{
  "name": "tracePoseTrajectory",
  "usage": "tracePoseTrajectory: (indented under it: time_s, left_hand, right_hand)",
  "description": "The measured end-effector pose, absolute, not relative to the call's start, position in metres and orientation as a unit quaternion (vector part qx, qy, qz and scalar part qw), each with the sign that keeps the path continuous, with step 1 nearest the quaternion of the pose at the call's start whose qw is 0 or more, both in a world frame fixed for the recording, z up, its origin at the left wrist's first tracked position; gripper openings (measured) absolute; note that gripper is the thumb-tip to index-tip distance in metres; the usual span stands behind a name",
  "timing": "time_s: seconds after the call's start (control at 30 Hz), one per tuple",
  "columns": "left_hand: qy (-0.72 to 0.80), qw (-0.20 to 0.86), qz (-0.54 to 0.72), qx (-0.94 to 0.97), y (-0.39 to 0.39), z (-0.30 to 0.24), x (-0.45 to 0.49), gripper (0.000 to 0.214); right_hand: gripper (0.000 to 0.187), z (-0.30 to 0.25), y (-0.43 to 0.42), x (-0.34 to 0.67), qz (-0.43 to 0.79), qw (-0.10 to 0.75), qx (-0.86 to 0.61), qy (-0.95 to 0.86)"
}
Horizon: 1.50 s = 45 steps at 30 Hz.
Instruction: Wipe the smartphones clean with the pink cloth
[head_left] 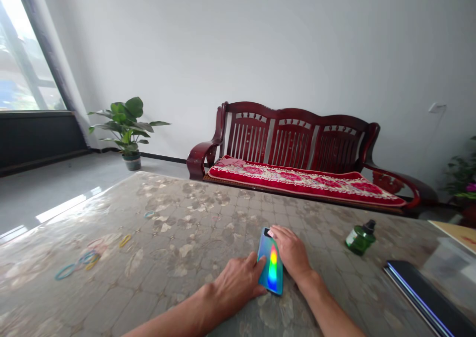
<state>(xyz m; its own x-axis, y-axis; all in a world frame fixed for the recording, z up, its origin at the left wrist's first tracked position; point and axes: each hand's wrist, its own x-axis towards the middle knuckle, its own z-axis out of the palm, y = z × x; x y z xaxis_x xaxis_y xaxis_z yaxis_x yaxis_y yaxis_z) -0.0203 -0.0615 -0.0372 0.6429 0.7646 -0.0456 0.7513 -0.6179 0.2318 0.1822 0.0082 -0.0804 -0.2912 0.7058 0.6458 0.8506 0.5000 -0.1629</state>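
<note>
**Both hands on a smartphone**

The smartphone [270,263] lies back-up on the surface [178,228], between the hands. The left hand [238,282] is curled with its thumb on the phone; whether it grips is unclear. The right hand [292,250] lies flat along the other edge. A green bottle [360,237] stands to the right.

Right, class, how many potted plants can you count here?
2. A leafy plant stands on the floor beside the window; a flowering plant is cut off at the right edge. More may be out of view.
</note>
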Motion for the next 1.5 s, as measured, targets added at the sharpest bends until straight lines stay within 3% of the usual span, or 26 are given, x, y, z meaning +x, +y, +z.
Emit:
tracePoseTrajectory:
  time_s: [0.33,0.63,1.13,1.5]
  left_hand:
    - [0.435,0.137,0.044,0.889,-0.064,-0.037,-0.013,0.045]
    - [0.416,0.082,0.075,0.903,-0.062,-0.042,-0.009,0.037]
    - [0.385,0.073,0.114,0.913,-0.062,-0.047,-0.014,0.03]
    - [0.381,0.058,0.129,0.914,-0.062,-0.049,-0.014,0.027]
  right_hand:
    - [0.024,-0.066,0.001,0.181,-0.111,0.3,-0.487,-0.813]
    - [0.026,-0.055,-0.034,0.175,-0.088,0.235,-0.472,-0.845]
    - [0.032,-0.065,0.001,0.177,-0.128,0.249,-0.506,-0.816]
    - [0.029,-0.048,-0.009,0.169,-0.039,0.159,-0.571,-0.805]
